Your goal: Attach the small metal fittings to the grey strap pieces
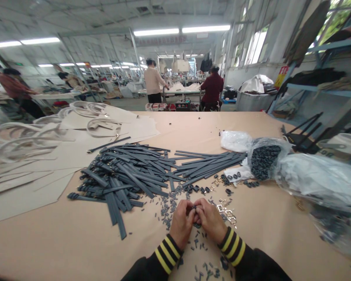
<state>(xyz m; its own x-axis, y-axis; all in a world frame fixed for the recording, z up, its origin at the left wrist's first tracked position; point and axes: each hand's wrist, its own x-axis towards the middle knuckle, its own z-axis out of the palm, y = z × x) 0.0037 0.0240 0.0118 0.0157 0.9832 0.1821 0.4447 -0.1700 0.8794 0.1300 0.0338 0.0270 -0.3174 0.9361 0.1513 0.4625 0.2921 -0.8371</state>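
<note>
My left hand [182, 221] and my right hand [211, 219] meet low over the table, fingers pinched together around a small dark piece [194, 208] that the fingertips mostly hide. Scattered around them are small dark bits [167, 210]. Gold buckles [229, 214] lie just right of my right hand. Beyond my hands is a large heap of dark straps [131, 168], with a second, flatter bundle of straps [212, 164] to its right. Several dark loops [197, 189] sit between the straps and my hands.
Beige panels with handles [61, 156] cover the left of the table [76, 242]. At the right lie a clear bag of dark loops [266, 158], a white bag [235, 140] and a large plastic bag [318, 179]. Several people work beyond the table.
</note>
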